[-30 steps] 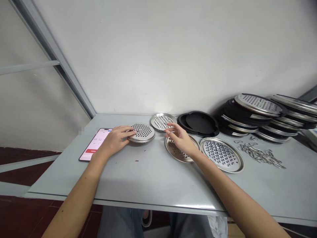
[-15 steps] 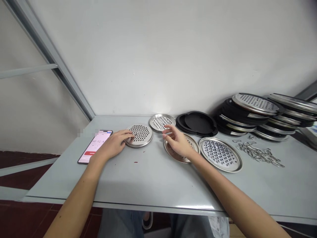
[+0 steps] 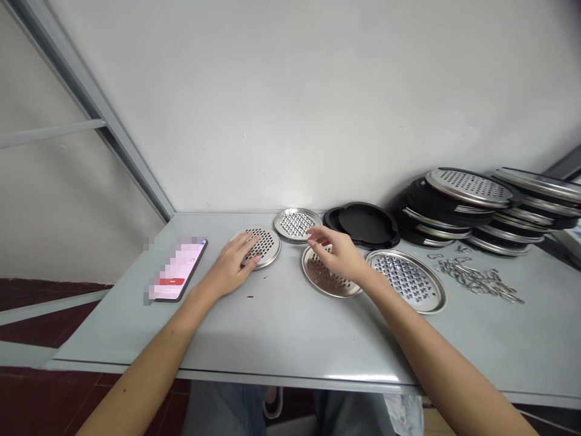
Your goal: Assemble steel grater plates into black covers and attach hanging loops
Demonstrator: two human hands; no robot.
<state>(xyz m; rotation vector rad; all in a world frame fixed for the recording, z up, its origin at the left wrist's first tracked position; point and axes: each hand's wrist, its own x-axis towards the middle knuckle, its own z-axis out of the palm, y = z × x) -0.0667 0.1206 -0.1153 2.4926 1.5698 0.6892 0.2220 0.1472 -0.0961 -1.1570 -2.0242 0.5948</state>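
My left hand rests with spread fingers over the near left side of a round metal grater plate, which looks stacked on another. Fingers slightly bent and thumb apart, my right hand is above a second round grater plate and partly covers it; nothing shows in its grasp. Behind, between the hands, lies a third grater plate by the wall. A larger grater plate with coarse teeth sits to the right, partly under my right forearm in view.
Black round trays stand at the back. Tall stacks of black trays and grater plates rise at the right, with a heap of small metal clips in front. A phone lies at the left of the grey table.
My left hand has moved right, further over the grater plate, with its fingers more spread. My right hand has shifted slightly right. The plates stay in place.
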